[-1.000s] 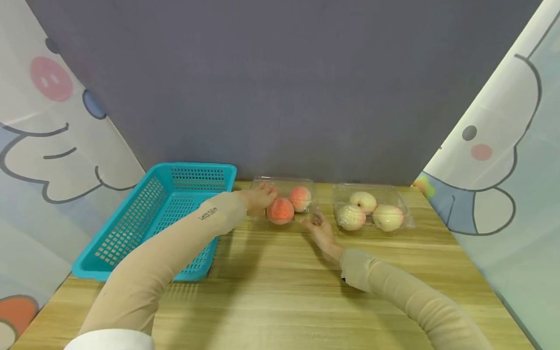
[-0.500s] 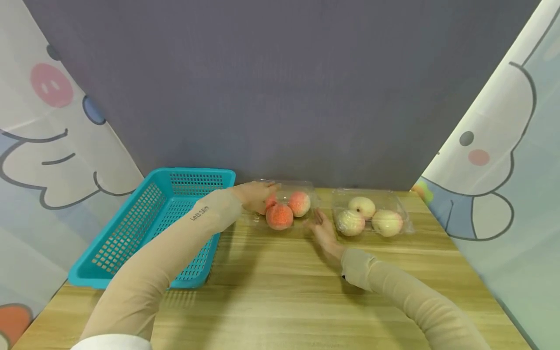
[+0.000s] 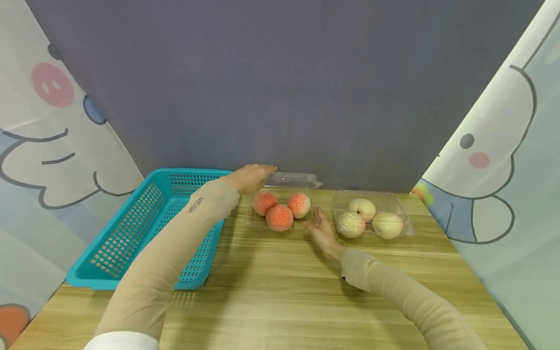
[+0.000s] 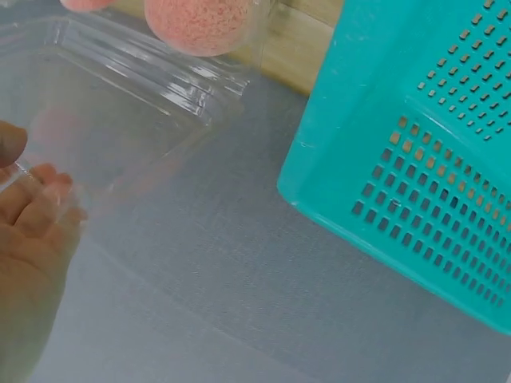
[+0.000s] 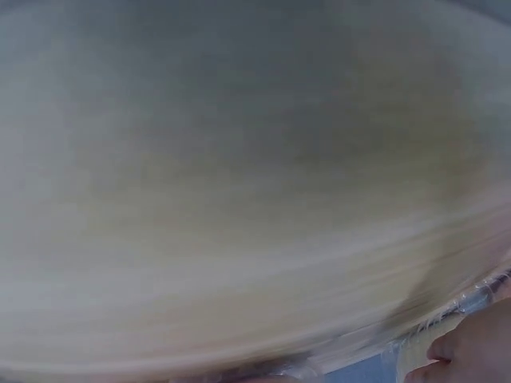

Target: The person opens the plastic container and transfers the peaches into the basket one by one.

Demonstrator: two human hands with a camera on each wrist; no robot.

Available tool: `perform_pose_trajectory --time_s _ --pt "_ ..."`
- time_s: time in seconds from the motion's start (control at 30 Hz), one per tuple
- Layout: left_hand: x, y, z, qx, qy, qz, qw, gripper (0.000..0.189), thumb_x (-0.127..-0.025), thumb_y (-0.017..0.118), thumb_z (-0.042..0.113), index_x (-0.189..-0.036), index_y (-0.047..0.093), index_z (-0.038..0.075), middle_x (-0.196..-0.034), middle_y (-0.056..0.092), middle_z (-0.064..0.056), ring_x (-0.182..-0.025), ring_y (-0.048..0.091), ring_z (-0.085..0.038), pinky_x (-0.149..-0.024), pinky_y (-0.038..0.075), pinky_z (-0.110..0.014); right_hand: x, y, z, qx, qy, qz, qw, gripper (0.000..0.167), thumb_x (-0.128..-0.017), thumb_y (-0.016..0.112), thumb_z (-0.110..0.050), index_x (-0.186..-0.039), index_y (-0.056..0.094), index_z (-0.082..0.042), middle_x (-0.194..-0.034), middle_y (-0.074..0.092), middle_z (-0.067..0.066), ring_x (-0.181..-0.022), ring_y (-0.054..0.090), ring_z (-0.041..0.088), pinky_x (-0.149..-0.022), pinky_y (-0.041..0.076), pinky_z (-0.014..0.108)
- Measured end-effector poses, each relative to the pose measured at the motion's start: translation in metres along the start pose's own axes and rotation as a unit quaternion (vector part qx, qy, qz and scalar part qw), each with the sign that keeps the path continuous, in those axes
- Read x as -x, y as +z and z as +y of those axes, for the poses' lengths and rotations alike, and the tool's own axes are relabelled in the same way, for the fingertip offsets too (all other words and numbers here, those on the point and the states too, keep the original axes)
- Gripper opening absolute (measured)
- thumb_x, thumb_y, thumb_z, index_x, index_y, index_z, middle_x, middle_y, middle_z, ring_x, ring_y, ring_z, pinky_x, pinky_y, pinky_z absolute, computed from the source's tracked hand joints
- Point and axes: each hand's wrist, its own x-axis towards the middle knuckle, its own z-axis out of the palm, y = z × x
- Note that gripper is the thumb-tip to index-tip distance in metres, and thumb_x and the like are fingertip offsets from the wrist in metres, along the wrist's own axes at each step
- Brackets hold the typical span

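A clear plastic clamshell box [image 3: 258, 221] with three pinkish-red peaches [image 3: 280, 218] stands on the table, its lid raised toward the back wall. My left hand [image 3: 251, 178] is at the back left and pinches the edge of the lid [image 4: 112, 120] between thumb and fingers, as the left wrist view shows. My right hand [image 3: 323, 233] is at the right front corner of this box, fingers extended along its side. Just right of that hand is a second clear clamshell box [image 3: 400, 206] holding three pale yellow peaches [image 3: 387, 224]. The right wrist view is mostly blurred.
A turquoise plastic basket [image 3: 98, 282] with perforated walls stands on the left, under my left forearm. A grey wall [image 3: 280, 87] rises directly behind the boxes. Cartoon-printed curtains [image 3: 490, 146] flank the wooden table [image 3: 280, 301].
My left hand has moved up and back, swinging the lid off the red peaches toward the wall. All three red peaches now show uncovered. The right hand has stayed at the box corner.
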Motion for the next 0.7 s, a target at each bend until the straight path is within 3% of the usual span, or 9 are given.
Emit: perform_pose_trajectory --time_s 0.23,0.47,0.7 --pt "-0.009 -0.001 -0.006 0.005 -0.023 0.035 0.9991 0.05 -0.097 0.035 0.004 -0.145 0.025 0.009 -0.15 0.027 -0.01 -0.135 0.03 -0.029 -0.112 0.028 -0.042 -0.002 -0.003 0.014 0.057 -0.059 -0.011 0.9966 0.076 -0.093 0.052 -0.015 -0.145 -0.001 0.004 -0.152 0.005 0.022 -0.139 0.01 0.037 -0.113 0.019 0.044" --pt "-0.017 -0.007 -0.011 -0.018 -0.044 0.046 0.9978 0.05 -0.097 0.034 0.006 -0.146 0.024 0.01 -0.151 0.023 -0.011 -0.138 0.024 -0.028 -0.113 0.025 -0.043 0.006 -0.004 0.001 0.038 -0.053 -0.026 0.9976 0.075 -0.093 0.052 -0.012 -0.144 -0.001 0.007 -0.151 0.004 0.023 -0.139 0.009 0.037 -0.114 0.017 0.044" --pt "-0.021 -0.017 -0.012 -0.041 -0.07 0.064 0.9946 0.059 -0.094 0.043 0.0 -0.147 0.019 0.009 -0.154 0.011 -0.011 -0.142 0.01 -0.027 -0.117 0.014 -0.04 0.015 -0.002 -0.013 0.036 -0.044 -0.027 0.998 0.074 -0.094 0.05 -0.011 -0.143 -0.002 0.009 -0.151 0.002 0.025 -0.139 0.007 0.038 -0.114 0.015 0.045"
